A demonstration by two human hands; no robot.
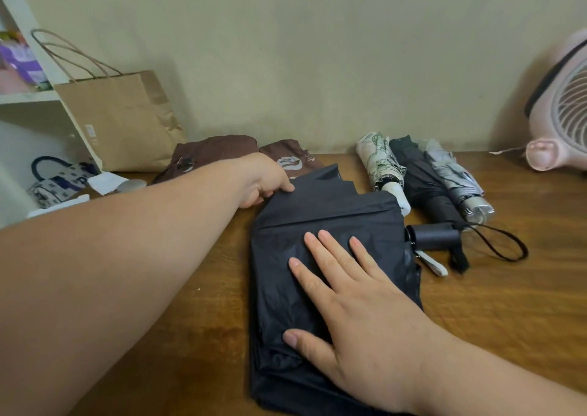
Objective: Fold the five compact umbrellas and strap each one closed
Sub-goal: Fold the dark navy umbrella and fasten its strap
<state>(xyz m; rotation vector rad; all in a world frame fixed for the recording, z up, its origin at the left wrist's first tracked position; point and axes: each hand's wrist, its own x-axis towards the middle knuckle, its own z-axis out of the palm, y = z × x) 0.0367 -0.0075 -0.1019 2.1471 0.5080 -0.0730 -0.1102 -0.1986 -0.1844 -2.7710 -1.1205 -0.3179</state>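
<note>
The dark umbrella (pixel 333 218) is lying partly collapsed in the middle of the wooden desk (pixel 508 314), its cloth spreading flat and wrinkled toward the near edge. Its black handle (pixel 435 236) is pointing right, with a wrist loop (pixel 505 245) trailing out over the desk and a white strap tab (pixel 434 264) sticking out just below the handle. The right hand (pixel 359 314) is lying palm down on the cloth, fingers straight and spread, pressing the fabric onto the desk. The left hand (pixel 263 180) is reaching across to the far left corner of the same cloth and pinching its edge between thumb and curled fingers. Behind the handle, three closed umbrellas are lying side by side and touching: a white flowered umbrella (pixel 381 164), a black umbrella (pixel 425 183) and a grey umbrella (pixel 457 183). Whether their straps are fastened cannot be told. A brown umbrella (pixel 216 153) is lying loose and rumpled against the wall, just beyond the left hand. A brown paper bag (pixel 120 120) is standing at the back left beside a white shelf (pixel 28 97), with a patterned handbag (pixel 54 183) below it. A pink fan (pixel 559 113) is sitting at the far right.
</note>
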